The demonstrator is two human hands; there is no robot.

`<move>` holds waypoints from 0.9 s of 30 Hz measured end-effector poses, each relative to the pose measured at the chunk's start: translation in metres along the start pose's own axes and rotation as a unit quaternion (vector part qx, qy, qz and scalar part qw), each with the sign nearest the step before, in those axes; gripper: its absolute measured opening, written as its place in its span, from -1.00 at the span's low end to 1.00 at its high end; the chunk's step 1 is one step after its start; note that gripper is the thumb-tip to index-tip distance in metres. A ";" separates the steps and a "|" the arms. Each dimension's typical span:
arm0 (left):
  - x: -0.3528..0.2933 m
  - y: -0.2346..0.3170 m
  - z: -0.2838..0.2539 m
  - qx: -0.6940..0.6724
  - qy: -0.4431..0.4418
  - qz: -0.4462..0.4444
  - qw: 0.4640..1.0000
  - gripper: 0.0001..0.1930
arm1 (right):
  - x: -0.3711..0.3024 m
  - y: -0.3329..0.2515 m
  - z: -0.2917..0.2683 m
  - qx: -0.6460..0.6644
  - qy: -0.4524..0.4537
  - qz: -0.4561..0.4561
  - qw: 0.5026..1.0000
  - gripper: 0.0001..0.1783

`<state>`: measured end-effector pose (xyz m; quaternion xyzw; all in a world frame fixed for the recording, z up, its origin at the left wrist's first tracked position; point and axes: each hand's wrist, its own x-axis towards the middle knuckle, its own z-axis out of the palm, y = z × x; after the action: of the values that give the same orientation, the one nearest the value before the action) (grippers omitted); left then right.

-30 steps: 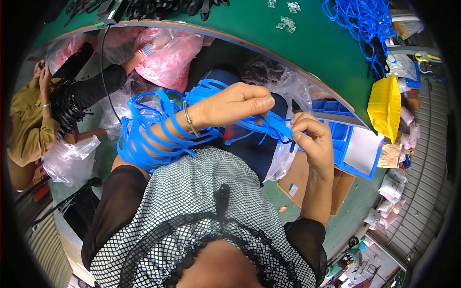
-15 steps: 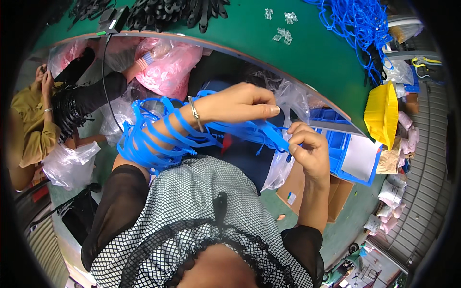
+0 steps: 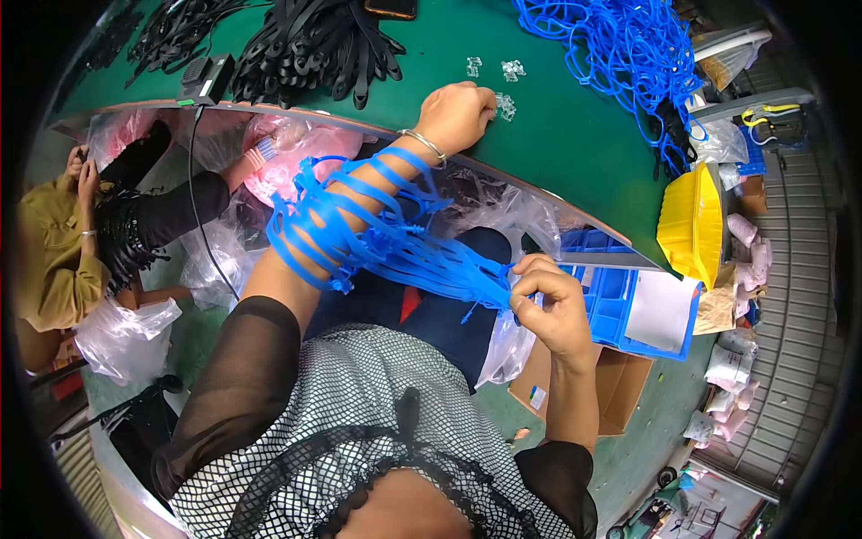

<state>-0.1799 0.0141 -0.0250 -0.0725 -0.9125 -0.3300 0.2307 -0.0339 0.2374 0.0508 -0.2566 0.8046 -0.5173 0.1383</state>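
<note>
Blue straps [image 3: 431, 274] hang in loops around my left forearm and stretch across to my right hand [image 3: 549, 310], which pinches their gathered ends. At the table's edge, my left hand [image 3: 456, 117] has its fingers curled down beside small clear plastic clips [image 3: 505, 108]. Its fingertips are partly hidden, so I cannot make out what lies between them. More clear clips [image 3: 513, 70] rest just beyond on the green table [image 3: 575, 162].
A tangle of blue cords [image 3: 620, 54] covers the table's right part, near a yellow bin [image 3: 691, 225]. Black straps [image 3: 310, 45] and a small black box [image 3: 206, 79] with a cable lie left. Below right are a blue tray [image 3: 611, 305] and a cardboard box [image 3: 624, 391]. Another person [image 3: 63, 234] sits left.
My left hand has moved forward from above the straps to the clips at the table's edge. My right hand has shifted slightly left and nearer me, still pinching the straps.
</note>
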 end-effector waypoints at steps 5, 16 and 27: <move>-0.030 0.032 -0.036 -0.430 -0.184 -0.045 0.883 -0.85 | 0.007 -0.011 -0.009 -0.027 -0.001 -0.038 0.999 -0.94; -0.089 0.079 -0.081 -0.442 -0.327 0.051 0.834 -0.84 | 0.008 -0.029 -0.008 -0.191 0.033 -0.080 0.978 -0.90; -0.104 0.096 -0.094 -0.361 -0.228 0.139 0.893 -0.83 | -0.003 -0.017 -0.003 -0.123 0.022 -0.056 0.991 -0.90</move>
<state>-0.0250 0.0307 0.0446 -0.3506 -0.7386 -0.5755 0.0180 -0.0284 0.2355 0.0672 -0.3051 0.8495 -0.4265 0.0585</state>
